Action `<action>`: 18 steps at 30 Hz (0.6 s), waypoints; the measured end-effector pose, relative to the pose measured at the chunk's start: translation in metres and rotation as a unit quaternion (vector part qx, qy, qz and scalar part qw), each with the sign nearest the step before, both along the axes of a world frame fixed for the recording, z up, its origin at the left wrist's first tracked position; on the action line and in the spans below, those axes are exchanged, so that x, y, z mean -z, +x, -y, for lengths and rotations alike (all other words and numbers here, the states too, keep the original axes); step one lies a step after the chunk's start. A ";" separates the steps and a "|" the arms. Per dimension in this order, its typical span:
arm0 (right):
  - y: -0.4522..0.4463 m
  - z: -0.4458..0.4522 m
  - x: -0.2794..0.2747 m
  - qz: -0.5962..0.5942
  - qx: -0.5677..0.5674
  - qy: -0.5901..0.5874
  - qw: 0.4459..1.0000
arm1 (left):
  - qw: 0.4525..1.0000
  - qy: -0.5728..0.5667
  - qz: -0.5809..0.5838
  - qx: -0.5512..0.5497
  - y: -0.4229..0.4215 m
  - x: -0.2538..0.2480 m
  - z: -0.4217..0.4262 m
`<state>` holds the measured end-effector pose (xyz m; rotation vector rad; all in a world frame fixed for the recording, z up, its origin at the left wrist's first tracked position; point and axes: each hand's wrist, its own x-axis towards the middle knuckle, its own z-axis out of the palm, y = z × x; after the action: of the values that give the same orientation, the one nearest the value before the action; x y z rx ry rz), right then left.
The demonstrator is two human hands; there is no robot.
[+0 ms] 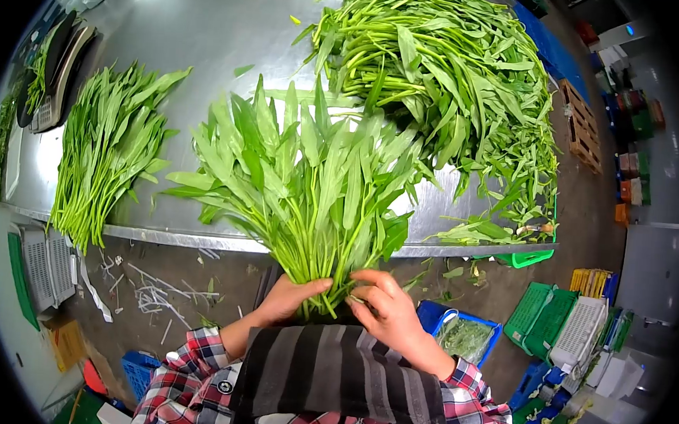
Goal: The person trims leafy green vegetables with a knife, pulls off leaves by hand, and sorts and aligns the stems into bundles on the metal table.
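Observation:
A bunch of leafy green stems point(310, 187) fans out over the front edge of the metal table point(175, 237). My left hand point(291, 298) is closed round the lower stems, with the thumb across them. On the right side of the same stems, my right hand point(384, 304) has its fingers curled against the stem ends. To the left a smaller bunch of greens point(110, 151) lies on the table, its stems over the edge. A large heap of greens point(441, 70) covers the back right of the table.
A scale point(64, 75) stands at the table's left edge. Below the table are floor scraps point(159, 294), a blue crate point(468, 336) holding a bag of greens, and green crates point(539, 317) to the right. A wooden pallet point(582, 126) lies beyond.

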<state>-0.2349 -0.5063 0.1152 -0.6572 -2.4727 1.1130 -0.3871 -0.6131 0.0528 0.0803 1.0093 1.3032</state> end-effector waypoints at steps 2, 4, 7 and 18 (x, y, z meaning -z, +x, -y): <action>0.002 0.006 -0.006 0.070 -0.003 -0.195 0.978 | 0.998 0.010 -0.053 0.025 0.001 0.004 0.000; 0.003 0.009 0.005 0.089 -0.003 -0.317 0.944 | 0.998 0.007 -0.025 0.057 -0.001 0.012 0.003; 0.006 0.013 0.021 0.014 0.036 -0.546 0.837 | 1.000 -0.013 0.008 0.011 0.005 0.007 -0.001; -0.009 -0.014 0.014 0.079 0.179 -0.414 0.889 | 1.000 -0.024 -0.005 -0.018 0.010 0.007 0.000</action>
<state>-0.2443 -0.4927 0.1007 -1.4096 -1.7720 1.9996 -0.3771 -0.6131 0.0460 0.0317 1.0557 1.3121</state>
